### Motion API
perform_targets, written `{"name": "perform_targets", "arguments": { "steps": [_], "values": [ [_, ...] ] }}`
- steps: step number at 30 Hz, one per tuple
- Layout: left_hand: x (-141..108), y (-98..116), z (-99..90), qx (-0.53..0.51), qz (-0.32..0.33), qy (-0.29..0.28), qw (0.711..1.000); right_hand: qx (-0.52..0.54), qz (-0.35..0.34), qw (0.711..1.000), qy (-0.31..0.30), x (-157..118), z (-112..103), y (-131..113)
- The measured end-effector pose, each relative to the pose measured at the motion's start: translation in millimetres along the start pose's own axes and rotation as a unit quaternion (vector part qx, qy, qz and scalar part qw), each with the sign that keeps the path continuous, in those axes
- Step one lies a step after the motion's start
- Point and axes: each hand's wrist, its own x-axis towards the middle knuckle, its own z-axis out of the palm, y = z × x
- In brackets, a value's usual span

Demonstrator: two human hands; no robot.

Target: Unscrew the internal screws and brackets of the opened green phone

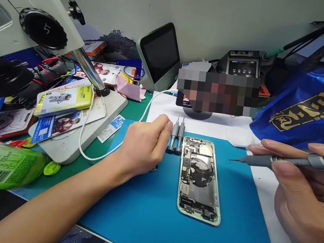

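Observation:
An opened phone [202, 181] with a pale green frame lies on the blue mat, its circuit board and inner parts bare. My right hand [302, 202] grips a slim grey precision screwdriver [259, 160], whose thin tip points left, to the right of the phone and apart from it. Tiny dark specks, perhaps screws, are on the mat below that tip. My left hand [144, 145] is closed in a fist left of the phone; whatever its fingers may hold is hidden. A small dark item [154, 168] peeks out under it. Two more screwdrivers [178, 133] lie beside its knuckles.
A microscope stand [67, 145] with boxes on its base fills the left. A white cable [95, 158] loops behind my left arm. At the back stand a smart display [160, 54] and a soldering station [243, 62]; a blue bag [308, 104] is at right.

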Motion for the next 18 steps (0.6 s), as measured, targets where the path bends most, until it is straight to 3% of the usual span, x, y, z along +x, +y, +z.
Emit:
{"name": "perform_targets", "arguments": {
  "steps": [6,13,18],
  "values": [
    [1.0,-4.3,4.6,0.018,-0.014,-0.064,0.998,-0.02,0.017,1.0,0.002,4.5,1.5,-2.3],
    [0.0,-1.5,3.7,0.008,-0.012,-0.085,0.996,0.004,-0.07,0.997,0.012,7.9,5.8,-2.5],
    [1.3,-1.0,2.9,0.004,0.015,-0.106,0.994,0.009,-0.068,0.998,0.005,7.2,7.7,-1.2]
  ]
}}
